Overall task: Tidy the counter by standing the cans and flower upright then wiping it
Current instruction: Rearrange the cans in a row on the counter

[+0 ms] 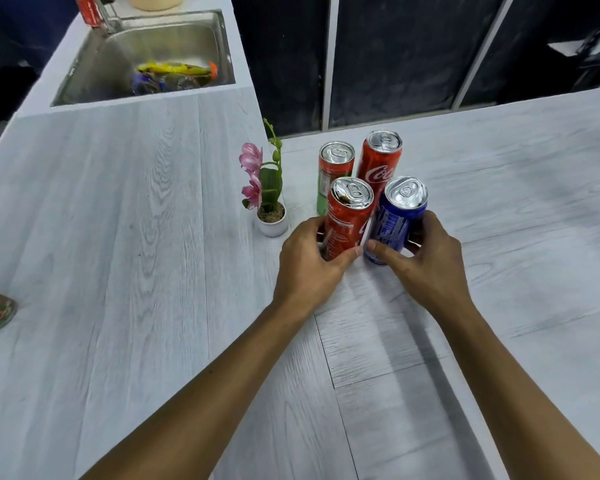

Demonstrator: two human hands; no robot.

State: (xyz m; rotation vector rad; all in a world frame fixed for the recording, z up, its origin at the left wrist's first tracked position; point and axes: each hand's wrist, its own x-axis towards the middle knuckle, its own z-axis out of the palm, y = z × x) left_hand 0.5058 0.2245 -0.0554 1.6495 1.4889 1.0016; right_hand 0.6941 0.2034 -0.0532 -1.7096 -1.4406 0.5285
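The fingers of the left hand are curled round the front red can, and the blue can is gripped likewise by the right hand. Both are held close together, just ahead of the green-and-red can and the tall red can, already standing. The flower is seen upright just left, on the tabletop. Bases should be felt flat before release, and grips eased off slowly so no neighbour is knocked.
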